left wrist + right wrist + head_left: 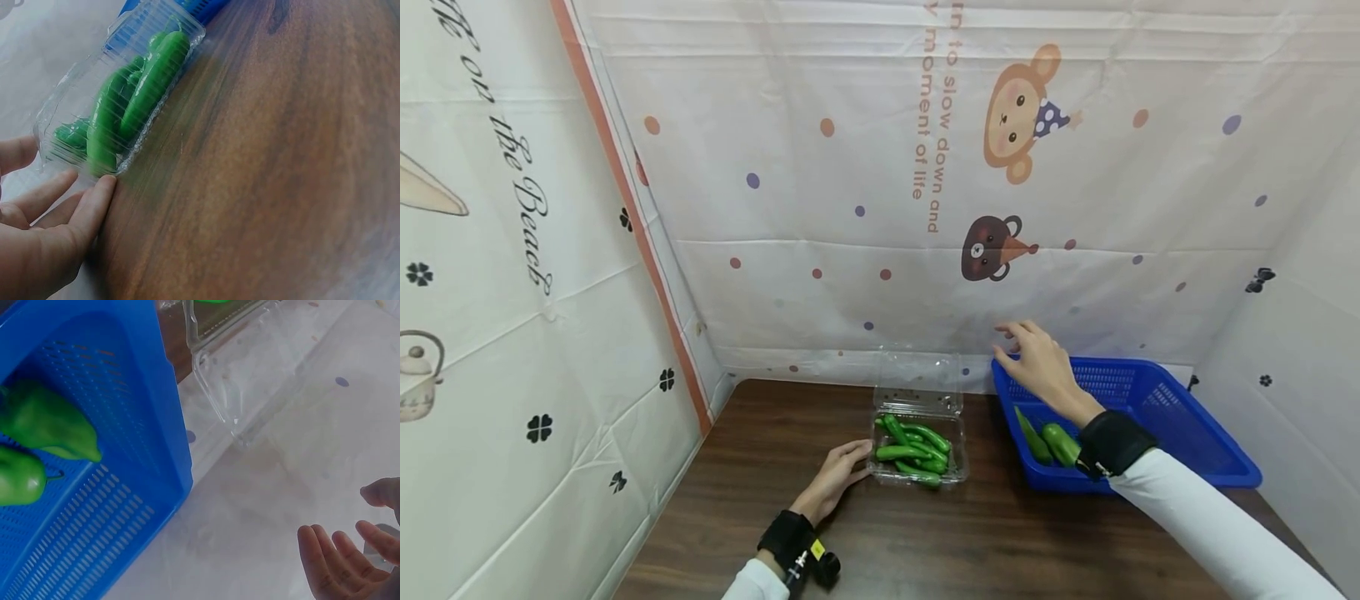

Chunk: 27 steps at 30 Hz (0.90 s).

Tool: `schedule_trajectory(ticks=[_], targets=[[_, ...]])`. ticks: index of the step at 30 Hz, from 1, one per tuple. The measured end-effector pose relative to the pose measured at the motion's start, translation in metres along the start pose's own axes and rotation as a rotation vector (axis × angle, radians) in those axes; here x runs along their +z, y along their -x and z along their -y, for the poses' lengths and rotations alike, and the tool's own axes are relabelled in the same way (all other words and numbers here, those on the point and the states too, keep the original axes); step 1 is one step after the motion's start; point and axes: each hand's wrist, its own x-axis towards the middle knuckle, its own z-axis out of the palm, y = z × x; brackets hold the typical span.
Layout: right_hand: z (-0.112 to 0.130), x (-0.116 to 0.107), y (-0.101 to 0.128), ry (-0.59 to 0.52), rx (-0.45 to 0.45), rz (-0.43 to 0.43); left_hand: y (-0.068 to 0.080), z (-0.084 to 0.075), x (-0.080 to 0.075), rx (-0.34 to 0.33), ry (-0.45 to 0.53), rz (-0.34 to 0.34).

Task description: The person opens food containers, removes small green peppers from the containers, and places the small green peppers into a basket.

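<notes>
A clear plastic clamshell box (958, 473) sits on the table with its lid (917, 379) raised at the back. Several long green peppers (917, 452) are piled inside it. My left hand (837, 475) rests its extended fingertips against the box's left side; the left wrist view has those fingertips right at the box's end wall. Above the left rim of a blue basket (1206, 433) hovers my right hand (1037, 367), fingers spread and loosely bent, holding nothing. In the right wrist view, two green peppers (53, 422) lie in the basket, partly cut off by the frame.
Brown wood-grain table (925, 542) lies under everything. A white patterned cloth (820, 200) hangs behind the table's far edge, and another cloth wall (550, 375) closes the left side. The basket stands right of the box, close to the back cloth.
</notes>
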Motion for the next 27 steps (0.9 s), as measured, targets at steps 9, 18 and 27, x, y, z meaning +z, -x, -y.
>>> schedule_trajectory(ticks=[9, 18, 27], targets=[[-0.002, 0.012, 0.004, -0.002, -0.026, -0.004, -0.001, 0.001, 0.0, -0.001, 0.006, -0.004], [0.001, 0.024, 0.009, -0.005, -0.029, 0.021, -0.002, 0.001, 0.0, 0.009, -0.003, 0.0], [0.009, 0.032, 0.013, -0.005, -0.041, 0.02, -0.001, 0.001, 0.0, 0.012, 0.002, -0.001]])
